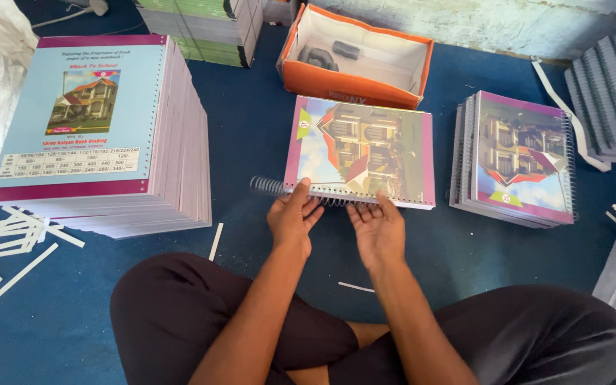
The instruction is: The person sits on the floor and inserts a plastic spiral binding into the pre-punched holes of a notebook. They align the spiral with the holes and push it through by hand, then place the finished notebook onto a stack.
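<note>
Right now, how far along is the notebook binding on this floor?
Done: a small pile of spiral-bound notebooks lies to the right, coils fitted. In hand: the left hand and right hand work a wire spiral along the punched edge of one notebook; part of the coil sticks out to the left. Left: a tall stack of unbound notebooks without coils.
</note>
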